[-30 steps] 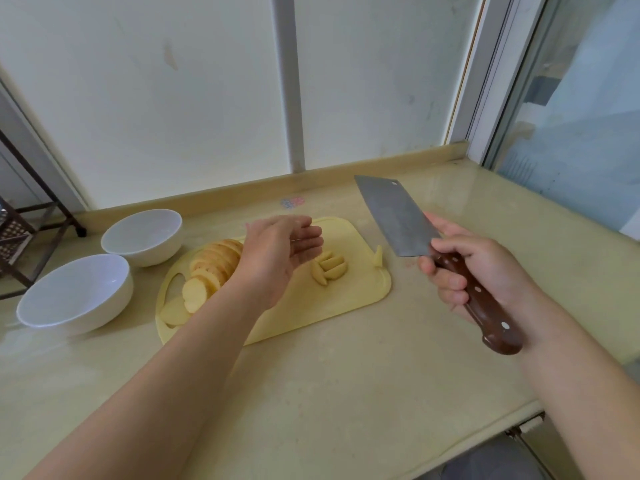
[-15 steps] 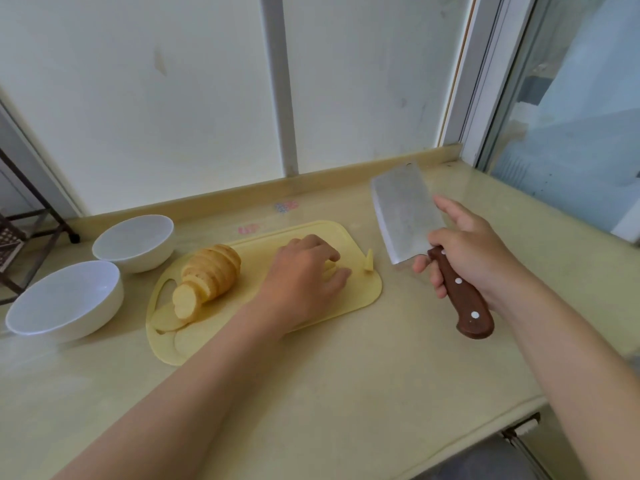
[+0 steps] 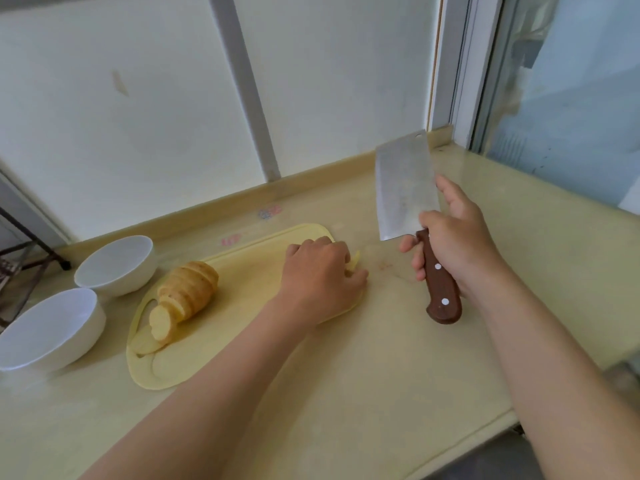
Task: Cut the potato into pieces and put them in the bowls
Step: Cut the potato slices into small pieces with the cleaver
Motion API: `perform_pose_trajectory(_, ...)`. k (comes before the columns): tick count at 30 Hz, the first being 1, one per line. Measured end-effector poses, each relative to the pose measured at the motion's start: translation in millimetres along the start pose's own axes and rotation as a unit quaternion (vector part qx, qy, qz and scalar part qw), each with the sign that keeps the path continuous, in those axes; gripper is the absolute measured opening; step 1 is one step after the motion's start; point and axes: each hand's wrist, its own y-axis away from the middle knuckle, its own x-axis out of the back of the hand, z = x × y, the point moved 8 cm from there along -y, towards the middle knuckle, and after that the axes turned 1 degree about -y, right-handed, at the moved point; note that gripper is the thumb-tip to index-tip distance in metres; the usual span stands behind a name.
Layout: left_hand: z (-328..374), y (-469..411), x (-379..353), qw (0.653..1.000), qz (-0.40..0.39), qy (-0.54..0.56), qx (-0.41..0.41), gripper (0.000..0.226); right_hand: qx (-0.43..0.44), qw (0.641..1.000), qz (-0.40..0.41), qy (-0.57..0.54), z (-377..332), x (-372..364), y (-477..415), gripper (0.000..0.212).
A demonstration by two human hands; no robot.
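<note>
A potato [image 3: 188, 289], sliced into rounds that still lean together, lies on the left part of a yellow cutting board [image 3: 242, 271]. A loose round [image 3: 143, 344] lies flat at its near end. My left hand [image 3: 320, 275] is curled over small potato pieces [image 3: 354, 262] at the board's right end, and most of them are hidden under it. My right hand [image 3: 457, 237] grips the brown handle of a cleaver [image 3: 403, 188], blade raised upright above the counter to the right of the board. Two white bowls [image 3: 116, 265] [image 3: 48, 329] stand left of the board, nothing in them.
The beige counter [image 3: 346, 375] ends in a front edge at the lower right. A white wall and a low ledge run behind the board. A glass window frame stands at the right. A dark metal rack stands at the far left.
My left hand has come down from above the board and closed over the small pieces at its right end. My right hand has tilted the cleaver more upright.
</note>
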Motion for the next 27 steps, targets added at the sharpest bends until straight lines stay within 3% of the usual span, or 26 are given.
perform_pose_trajectory(9, -30.5, 12.2, 28.1, 0.997, 0.044, 0.062, 0.018, 0.014, -0.004, 0.996, -0.077, 0.039, 5.2, -16.7, 9.0, 0.076)
perform_pose_trajectory(17, -90.0, 57.6, 28.0, 0.984, 0.062, 0.105, 0.131, 0.016, 0.0, 0.974, -0.179, 0.139, 5.0, -56.9, 27.1, 0.079)
perform_pose_trajectory(27, -84.9, 75.0, 27.3, 0.985, 0.044, 0.121, 0.113, 0.019, 0.011, 0.956, -0.224, 0.19, -13.1, -93.5, 6.3, 0.077)
